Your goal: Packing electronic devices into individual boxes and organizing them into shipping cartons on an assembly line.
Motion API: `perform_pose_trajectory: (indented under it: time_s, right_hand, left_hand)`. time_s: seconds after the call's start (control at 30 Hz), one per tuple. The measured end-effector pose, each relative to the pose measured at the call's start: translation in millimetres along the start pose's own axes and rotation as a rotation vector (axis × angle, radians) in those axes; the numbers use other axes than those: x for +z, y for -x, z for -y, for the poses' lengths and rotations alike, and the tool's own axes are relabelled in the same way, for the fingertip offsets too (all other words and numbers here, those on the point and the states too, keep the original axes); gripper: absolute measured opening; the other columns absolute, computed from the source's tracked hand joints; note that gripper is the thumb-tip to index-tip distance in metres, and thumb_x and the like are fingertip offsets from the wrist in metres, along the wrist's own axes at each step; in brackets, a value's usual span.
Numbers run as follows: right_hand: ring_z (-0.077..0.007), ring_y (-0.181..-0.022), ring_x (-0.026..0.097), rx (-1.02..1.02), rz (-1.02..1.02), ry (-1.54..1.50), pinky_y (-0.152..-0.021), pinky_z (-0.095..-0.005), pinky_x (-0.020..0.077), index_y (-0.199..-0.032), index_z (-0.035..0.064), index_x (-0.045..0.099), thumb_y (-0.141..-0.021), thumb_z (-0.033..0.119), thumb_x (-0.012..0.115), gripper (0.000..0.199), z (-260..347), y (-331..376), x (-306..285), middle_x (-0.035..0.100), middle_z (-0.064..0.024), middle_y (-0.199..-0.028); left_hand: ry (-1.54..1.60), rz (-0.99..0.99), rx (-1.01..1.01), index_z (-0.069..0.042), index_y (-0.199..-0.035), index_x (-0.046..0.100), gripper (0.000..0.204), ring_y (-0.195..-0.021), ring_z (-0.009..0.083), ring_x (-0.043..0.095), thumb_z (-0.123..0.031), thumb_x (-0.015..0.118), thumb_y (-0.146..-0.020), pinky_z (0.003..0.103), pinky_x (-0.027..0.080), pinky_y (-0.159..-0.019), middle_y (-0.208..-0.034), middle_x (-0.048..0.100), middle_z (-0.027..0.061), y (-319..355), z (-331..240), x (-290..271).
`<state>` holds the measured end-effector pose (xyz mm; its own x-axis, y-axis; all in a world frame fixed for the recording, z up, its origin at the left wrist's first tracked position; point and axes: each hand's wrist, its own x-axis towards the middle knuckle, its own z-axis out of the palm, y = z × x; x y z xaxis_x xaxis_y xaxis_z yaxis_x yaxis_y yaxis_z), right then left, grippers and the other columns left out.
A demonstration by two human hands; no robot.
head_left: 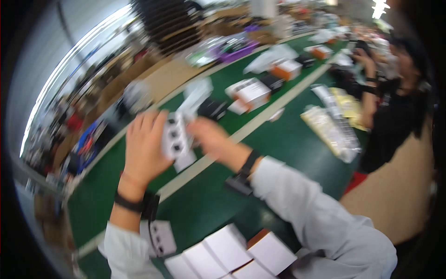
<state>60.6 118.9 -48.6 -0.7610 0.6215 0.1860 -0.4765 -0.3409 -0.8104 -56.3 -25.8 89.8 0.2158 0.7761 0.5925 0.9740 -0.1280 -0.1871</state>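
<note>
In front of me, above the green work surface, a small white box (174, 135) with dark round pictures on its face is held up. My left hand (146, 144) is closed around its left side, the fingers over the top and the thumb low on the edge. At the opposite side, my right hand (216, 142) has its curled fingers against the box; motion blurs them. A pale flap or panel (186, 160) hangs below the box. Both wrists wear black bands, the right one (244, 174) with a dark block attached.
Several white boxes (223, 246) lie close to me, with another pictured box (160, 238) at their left. Along the green table (278, 139), a pale strip (274, 104) runs past orange-and-white boxes (253, 93), black items and plastic bags. A co-worker (395, 102) stands at the right.
</note>
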Motion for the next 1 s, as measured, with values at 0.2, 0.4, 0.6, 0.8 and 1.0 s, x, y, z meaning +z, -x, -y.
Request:
perform_pose_trajectory:
  time_s: [0.2,0.4,0.6,0.8,1.0]
  right_hand:
    - [-0.0100,-0.076,0.054,-0.006,-0.125,-0.020,-0.064,-0.0303,0.0446,-0.096,0.0091,0.060,-0.104,0.026,0.062,0.019,-3,-55,60,0.057,-0.0001,-0.081]
    - [-0.0176,-0.079,0.059,-0.145,-0.123,0.522,-0.070,-0.0364,0.0491,-0.100,0.0064,0.057,-0.106,0.029,0.059,0.023,-52,-111,61,0.060,-0.0063,-0.085]
    - [-0.0365,-0.096,0.065,-0.561,0.150,1.431,-0.082,-0.0464,0.0512,-0.109,0.0068,0.058,-0.090,0.026,0.073,0.031,-108,-125,101,0.063,-0.0121,-0.103]
    - [-0.0302,-0.098,0.064,-0.848,0.223,1.698,-0.078,-0.0435,0.0533,-0.106,0.0081,0.062,-0.080,0.022,0.078,0.033,-122,-67,117,0.062,-0.0077,-0.104]
    - [-0.0321,-0.078,0.069,-0.928,0.443,1.700,-0.071,-0.0446,0.0534,-0.099,0.0123,0.063,-0.085,0.021,0.069,0.017,-106,-73,82,0.066,-0.0080,-0.083]
  left_hand:
    - [-0.094,0.135,-0.258,-0.005,-0.131,0.056,0.094,-0.115,0.0360,0.056,-0.024,0.095,-0.048,0.046,0.051,-0.094,-0.125,0.058,0.0119,54,57,-45]
    - [-0.137,0.347,-0.498,-0.007,-0.129,0.058,0.088,-0.118,0.0348,0.055,-0.023,0.095,-0.050,0.047,0.049,-0.100,-0.124,0.059,0.0107,110,82,-35]
    - [-0.696,0.456,-0.111,-0.011,-0.121,0.062,0.044,-0.126,0.0283,0.053,-0.014,0.073,-0.078,0.054,0.037,-0.114,-0.120,0.061,0.0053,137,95,-11]
    - [-1.023,0.439,0.018,-0.013,-0.125,0.061,0.035,-0.132,0.0244,0.051,-0.017,0.058,-0.090,0.052,0.035,-0.117,-0.126,0.061,0.0043,109,113,-37]
    - [-0.649,0.559,-0.809,-0.011,-0.129,0.057,0.091,-0.130,0.0323,0.051,-0.045,0.095,-0.054,0.056,0.046,-0.101,-0.130,0.057,0.0094,132,131,-26]
